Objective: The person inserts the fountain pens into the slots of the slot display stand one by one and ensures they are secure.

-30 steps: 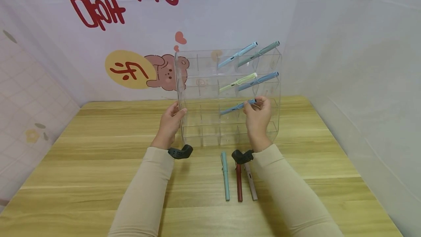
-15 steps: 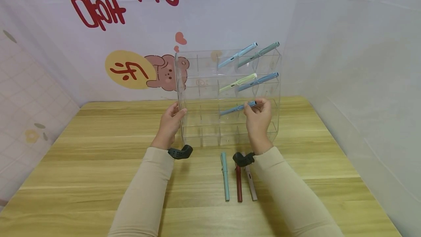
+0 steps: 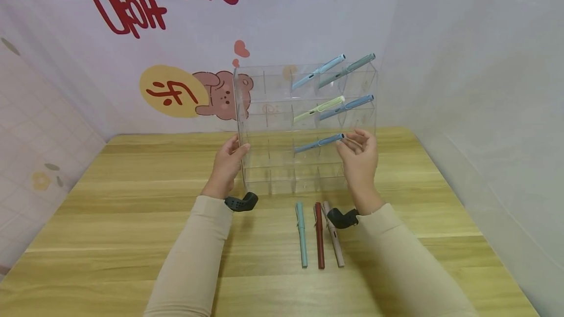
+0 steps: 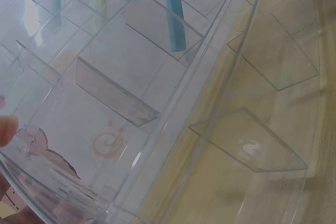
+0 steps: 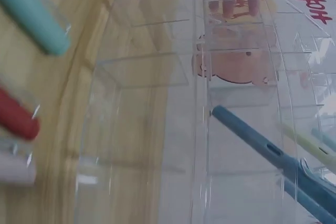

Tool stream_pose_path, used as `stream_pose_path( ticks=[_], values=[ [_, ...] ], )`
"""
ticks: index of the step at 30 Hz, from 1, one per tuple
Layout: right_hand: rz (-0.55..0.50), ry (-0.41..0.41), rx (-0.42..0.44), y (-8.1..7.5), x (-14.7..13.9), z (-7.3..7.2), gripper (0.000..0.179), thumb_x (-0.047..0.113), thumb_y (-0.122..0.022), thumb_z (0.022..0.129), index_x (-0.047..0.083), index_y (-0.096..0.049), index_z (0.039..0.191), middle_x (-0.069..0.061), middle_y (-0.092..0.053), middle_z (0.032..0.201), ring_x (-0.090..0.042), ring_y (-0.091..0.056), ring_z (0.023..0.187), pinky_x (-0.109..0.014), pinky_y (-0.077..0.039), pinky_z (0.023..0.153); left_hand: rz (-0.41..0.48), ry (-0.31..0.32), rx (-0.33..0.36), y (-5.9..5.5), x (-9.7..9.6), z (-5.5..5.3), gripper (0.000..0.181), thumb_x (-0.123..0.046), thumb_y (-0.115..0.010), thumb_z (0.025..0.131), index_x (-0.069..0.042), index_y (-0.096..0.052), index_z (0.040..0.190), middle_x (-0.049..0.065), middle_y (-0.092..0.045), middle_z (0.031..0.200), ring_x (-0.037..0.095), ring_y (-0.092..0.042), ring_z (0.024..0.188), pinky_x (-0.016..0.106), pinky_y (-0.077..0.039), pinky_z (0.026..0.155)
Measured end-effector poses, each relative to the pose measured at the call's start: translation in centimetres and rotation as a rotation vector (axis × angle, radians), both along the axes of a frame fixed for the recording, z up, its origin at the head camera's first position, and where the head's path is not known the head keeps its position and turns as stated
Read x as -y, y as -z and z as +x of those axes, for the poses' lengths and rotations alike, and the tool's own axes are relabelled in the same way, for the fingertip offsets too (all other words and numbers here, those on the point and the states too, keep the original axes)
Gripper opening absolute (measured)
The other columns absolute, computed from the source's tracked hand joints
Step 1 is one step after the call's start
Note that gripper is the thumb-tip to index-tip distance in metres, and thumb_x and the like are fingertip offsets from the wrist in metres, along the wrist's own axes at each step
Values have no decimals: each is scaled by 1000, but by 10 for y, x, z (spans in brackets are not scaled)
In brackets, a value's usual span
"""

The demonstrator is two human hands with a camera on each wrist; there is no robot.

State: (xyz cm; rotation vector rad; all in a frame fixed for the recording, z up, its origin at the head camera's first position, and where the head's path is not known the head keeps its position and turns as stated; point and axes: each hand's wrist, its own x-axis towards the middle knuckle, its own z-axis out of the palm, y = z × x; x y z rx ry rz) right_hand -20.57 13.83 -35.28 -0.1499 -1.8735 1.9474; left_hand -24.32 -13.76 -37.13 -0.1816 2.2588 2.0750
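A clear acrylic pen rack stands upright on the table. My left hand grips its left side wall, thumb in front; in the left wrist view a fingertip shows at that edge. On the third tier a blue pen lies slanted, cap end up to the right. My right hand is just right of that cap, fingers loosely bent and apart from it. Higher tiers bear a light blue pen, a grey-green pen, a pale green pen and a darker blue pen.
On the wooden table before the rack lie a teal pen, a dark red pen and a greyish-pink pen. A white printed cloth hangs behind, with more cloth along both sides.
My right hand has let go of the blue pen and shifted right, leaving the pen on the third tier. The left hand keeps its place on the rack.
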Motion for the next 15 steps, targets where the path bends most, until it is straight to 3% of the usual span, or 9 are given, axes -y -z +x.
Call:
stream_pose_path(
  ticks=[6, 15],
  values=[
    [178, -77, 19, 5, -19, 15, 42, -1, -59, 90, -7, -41, 128, -15, -50, 119, -22, -58, 108, -16, -49, 82, 4, 1, 6, -3, -1, 1, 58, -32, -55, 99, -22, -32, 152, 8, -38, 149, 27, -39, 133, 49, -33, 108],
    [400, -274, 190, 27, -30, 35, 36, 2, -59, 92, -5, -45, 125, -20, -52, 125, -30, -58, 112, -16, -48, 79, -5, -1, 14, -4, -1, 4, 59, -33, -55, 98, -23, -31, 152, 8, -35, 151, 28, -36, 135, 51, -31, 109]
  ],
)
